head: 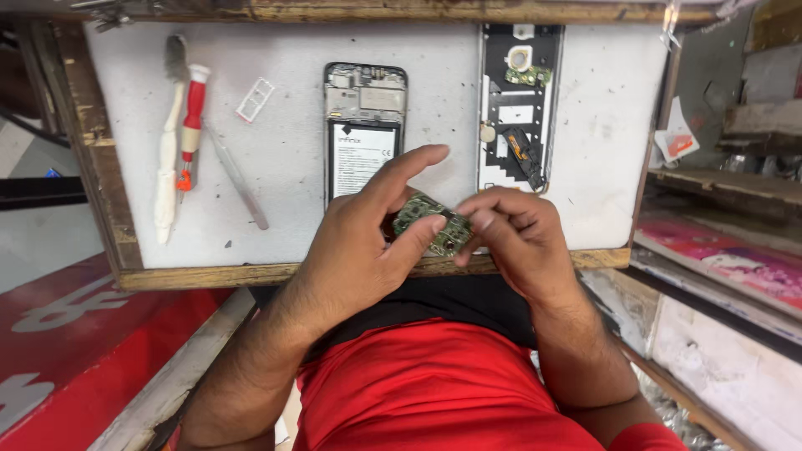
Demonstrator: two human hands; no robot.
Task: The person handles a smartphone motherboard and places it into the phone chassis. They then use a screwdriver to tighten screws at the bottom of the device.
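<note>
Both hands hold a green circuit board (pixel 433 224) just above the near edge of the bench (pixel 284 159). The left hand (pixel 368 250) pinches its left end; the right hand (pixel 514 234) grips its right end, fingertips seemingly on its edge. An opened phone (pixel 364 125) lies just behind, a screwdriver (pixel 190 125) far left.

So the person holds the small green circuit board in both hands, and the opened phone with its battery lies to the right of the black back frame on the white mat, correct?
Not quite. The head view shows the opened phone with its battery lying to the left of the black back frame, not the right. The rest holds: the left hand and right hand together hold the small green circuit board over the white mat.
</note>
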